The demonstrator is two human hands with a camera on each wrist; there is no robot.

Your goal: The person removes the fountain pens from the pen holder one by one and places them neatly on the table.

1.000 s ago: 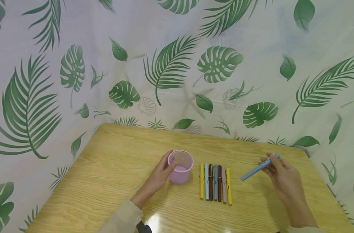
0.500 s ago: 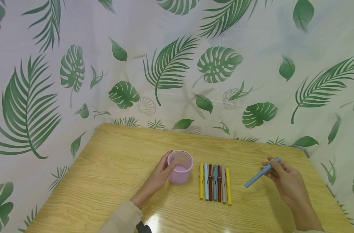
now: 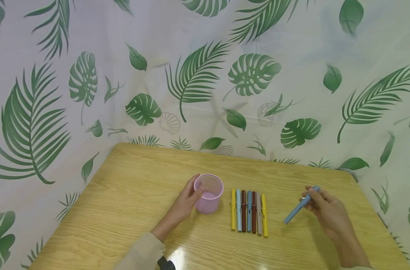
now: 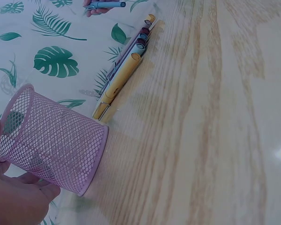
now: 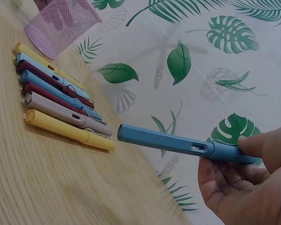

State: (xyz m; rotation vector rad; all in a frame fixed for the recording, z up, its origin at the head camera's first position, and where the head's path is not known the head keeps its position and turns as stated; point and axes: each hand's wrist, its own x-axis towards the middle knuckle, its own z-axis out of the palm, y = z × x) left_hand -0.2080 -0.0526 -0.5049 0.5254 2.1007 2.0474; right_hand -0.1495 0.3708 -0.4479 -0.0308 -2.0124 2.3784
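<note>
Meanwhile, the left hand (image 3: 184, 202) stayed wrapped around the pink mesh cup (image 3: 209, 193) on the table (image 3: 130, 187), left of the row of pens (image 3: 249, 212). Further right, the right hand (image 3: 326, 210) pinched the blue pen (image 3: 301, 204) above the table, lower and tilted steeper than before.

A light wooden table (image 3: 130, 195) with rounded corners stands against a leaf-print cloth. On it stands a pink mesh cup (image 3: 209, 193), upright. Just right of the cup lie seven pens (image 3: 249, 212) side by side, touching, parallel, yellow ones at both ends.
</note>
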